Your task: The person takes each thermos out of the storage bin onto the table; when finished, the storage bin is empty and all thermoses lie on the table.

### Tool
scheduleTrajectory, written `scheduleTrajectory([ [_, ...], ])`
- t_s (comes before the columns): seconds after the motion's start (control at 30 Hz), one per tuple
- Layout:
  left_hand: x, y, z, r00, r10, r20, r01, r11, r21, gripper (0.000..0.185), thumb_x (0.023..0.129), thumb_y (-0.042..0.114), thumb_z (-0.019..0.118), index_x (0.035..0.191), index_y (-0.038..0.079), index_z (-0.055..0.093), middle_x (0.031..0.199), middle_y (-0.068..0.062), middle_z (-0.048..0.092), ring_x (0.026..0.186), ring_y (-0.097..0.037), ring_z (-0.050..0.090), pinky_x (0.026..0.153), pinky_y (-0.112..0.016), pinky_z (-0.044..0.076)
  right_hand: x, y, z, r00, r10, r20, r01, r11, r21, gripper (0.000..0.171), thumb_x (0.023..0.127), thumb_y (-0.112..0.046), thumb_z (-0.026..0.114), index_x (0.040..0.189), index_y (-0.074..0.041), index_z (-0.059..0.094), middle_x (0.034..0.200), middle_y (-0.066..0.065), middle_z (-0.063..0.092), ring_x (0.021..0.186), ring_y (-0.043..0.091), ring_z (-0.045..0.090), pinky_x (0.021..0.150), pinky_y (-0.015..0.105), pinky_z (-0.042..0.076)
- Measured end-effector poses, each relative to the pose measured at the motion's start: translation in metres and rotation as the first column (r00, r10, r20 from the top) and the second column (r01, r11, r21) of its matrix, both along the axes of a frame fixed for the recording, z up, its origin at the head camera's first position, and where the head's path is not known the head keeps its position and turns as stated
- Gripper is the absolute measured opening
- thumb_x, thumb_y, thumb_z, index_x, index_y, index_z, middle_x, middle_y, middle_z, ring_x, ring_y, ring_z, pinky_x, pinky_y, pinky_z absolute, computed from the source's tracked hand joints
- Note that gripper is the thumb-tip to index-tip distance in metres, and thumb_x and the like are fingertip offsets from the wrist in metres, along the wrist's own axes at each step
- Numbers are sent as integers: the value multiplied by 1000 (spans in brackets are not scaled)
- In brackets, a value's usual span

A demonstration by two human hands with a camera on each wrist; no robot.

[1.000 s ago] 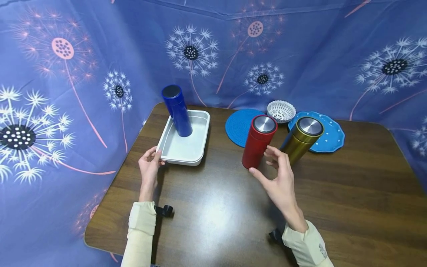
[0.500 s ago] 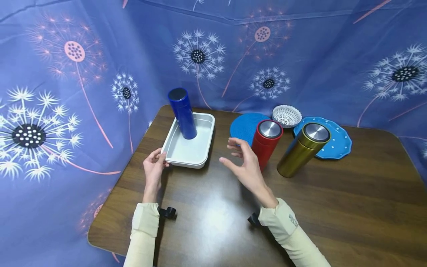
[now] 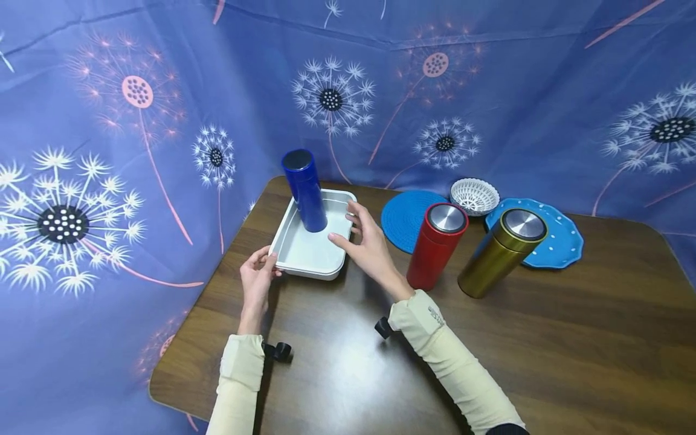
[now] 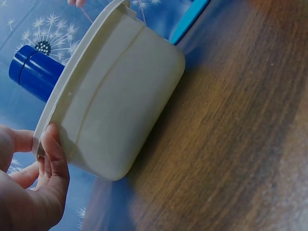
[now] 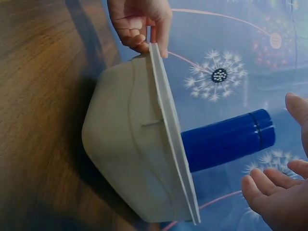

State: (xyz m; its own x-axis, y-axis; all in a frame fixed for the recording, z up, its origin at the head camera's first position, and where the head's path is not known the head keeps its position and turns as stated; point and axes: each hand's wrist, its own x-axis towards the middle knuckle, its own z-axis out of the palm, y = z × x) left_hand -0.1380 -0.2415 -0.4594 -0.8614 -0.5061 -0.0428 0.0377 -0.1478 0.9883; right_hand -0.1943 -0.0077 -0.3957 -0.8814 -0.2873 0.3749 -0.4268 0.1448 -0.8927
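A white rectangular tray [image 3: 296,251] stands at the left of the table, with a blue thermos [image 3: 307,199] upright inside it. My left hand [image 3: 257,285] pinches the tray's near left corner; in the left wrist view its thumb and fingers [image 4: 55,156] close on the rim from both sides. Over the tray's right edge is my right hand [image 3: 370,244], thumb and fingers spread with nothing between them. The right wrist view shows this hand [image 5: 284,192] apart from the blue thermos. To its right stand a red thermos [image 3: 429,257] and a gold thermos [image 3: 492,263], both with silver lids.
Behind the red thermos lies a round blue woven mat [image 3: 402,220]. A small white patterned bowl [image 3: 475,196] and a blue dotted plate [image 3: 562,241] sit at the back. A blue dandelion-print cloth [image 3: 272,90] hangs behind the wooden table [image 3: 571,338].
My right hand has moved left, from beside the red thermos to the tray's right edge. The left hand keeps its pinch on the tray. The view has shifted slightly.
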Motion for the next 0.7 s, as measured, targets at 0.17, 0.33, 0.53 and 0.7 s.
scheduleTrajectory([
  [0.17,0,0,-2,1000,6,-3,-6,1000,-1,30,90,3,62,116,-10,57,79,-6,51,53,-9,53,45,-16,48,-14,-13,-5,1000,-4,24,4,1000,16,77,82,-32,74,145,-18,32,138,8,45,124,21,47,99,37,45],
  [0.33,1,0,-2,1000,-5,-4,5,1000,6,32,90,2,61,118,-12,56,78,-6,52,51,-8,53,45,-17,49,-30,-25,-8,999,-18,47,18,1000,11,82,82,-30,75,146,-13,28,138,13,43,125,26,45,100,41,44],
  [0.53,5,4,9,1000,-28,3,28,999,26,32,90,-3,58,119,-14,53,77,-6,51,51,-9,53,45,-18,49,-51,-40,-9,996,-24,91,24,1000,6,89,80,-30,76,149,-10,22,143,17,38,130,26,40,106,41,38],
  [0.7,9,8,20,999,-41,5,41,999,9,33,90,-4,56,120,-17,51,77,-7,51,51,-10,54,46,-18,49,-66,-51,-8,990,4,144,-4,1000,2,93,80,-33,75,150,-14,16,147,16,32,133,29,34,109,39,33],
])
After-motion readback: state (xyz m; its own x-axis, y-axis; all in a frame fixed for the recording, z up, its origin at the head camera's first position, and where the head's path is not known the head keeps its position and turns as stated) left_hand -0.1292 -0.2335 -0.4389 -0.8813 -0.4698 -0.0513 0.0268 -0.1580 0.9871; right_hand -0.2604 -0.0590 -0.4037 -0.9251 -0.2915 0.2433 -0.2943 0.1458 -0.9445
